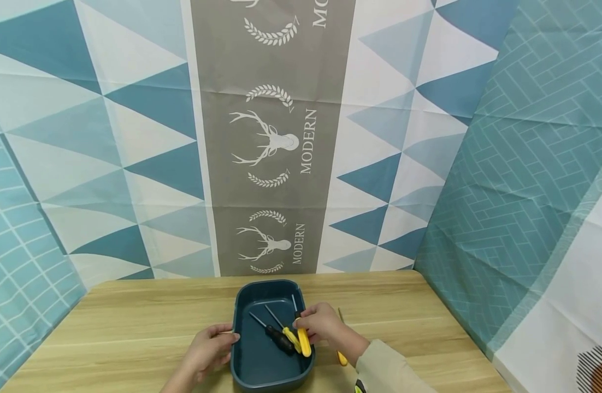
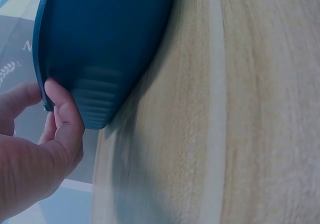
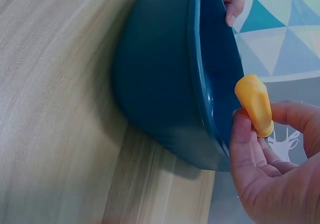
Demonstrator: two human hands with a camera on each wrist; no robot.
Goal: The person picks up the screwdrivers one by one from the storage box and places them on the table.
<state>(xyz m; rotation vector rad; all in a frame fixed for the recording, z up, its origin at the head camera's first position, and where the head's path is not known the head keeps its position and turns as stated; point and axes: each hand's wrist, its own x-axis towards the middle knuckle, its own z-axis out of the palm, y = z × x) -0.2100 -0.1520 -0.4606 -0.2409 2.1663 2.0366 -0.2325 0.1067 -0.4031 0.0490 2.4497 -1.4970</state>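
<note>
One sleeved right grip (image 1: 323, 326) pinches one of four screwdrivers (image 1: 303, 339); the left grip (image 1: 210, 350), one tray (image 1: 252, 363) (holding two).

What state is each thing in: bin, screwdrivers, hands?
Blue bin: upright, uncovered, on table
Black screwdriver: lying in bin
Yellow screwdriver beside it: lying in bin
Held yellow screwdriver: aloft over bin
Outside screwdriver: on table, partly hidden by arm
Left hand: pinching bin rim
Right hand: gripping held screwdriver

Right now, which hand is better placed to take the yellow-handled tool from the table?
Probably the right hand, once it releases its screwdriver: the tool lies nearer it, while the left hand, farther away, grips the box.
</note>
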